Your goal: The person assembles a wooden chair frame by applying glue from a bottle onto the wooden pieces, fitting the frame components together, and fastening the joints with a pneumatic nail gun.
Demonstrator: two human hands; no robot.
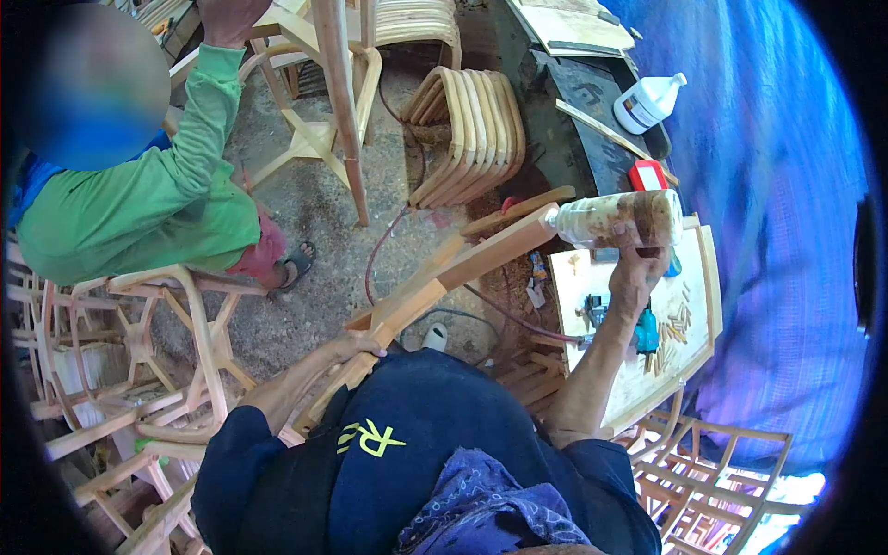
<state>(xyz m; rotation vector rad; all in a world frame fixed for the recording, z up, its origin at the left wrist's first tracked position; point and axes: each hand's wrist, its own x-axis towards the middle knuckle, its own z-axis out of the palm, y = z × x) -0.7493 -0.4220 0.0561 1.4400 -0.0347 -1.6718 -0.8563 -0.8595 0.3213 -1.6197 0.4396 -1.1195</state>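
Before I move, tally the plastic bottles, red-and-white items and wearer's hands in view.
Plastic bottles: 2 (held bottle, white jug)
Red-and-white items: 1 (small red-and-white item)
Wearer's hands: 2 (right hand holding the bottle, left hand on the wooden frame)
Total: 5

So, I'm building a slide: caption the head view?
Left hand on a wooden frame, right hand holding a bottle at its end.

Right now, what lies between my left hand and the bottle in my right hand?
In the head view, a long wooden piece stretches between your left hand and the bottle in your right hand.
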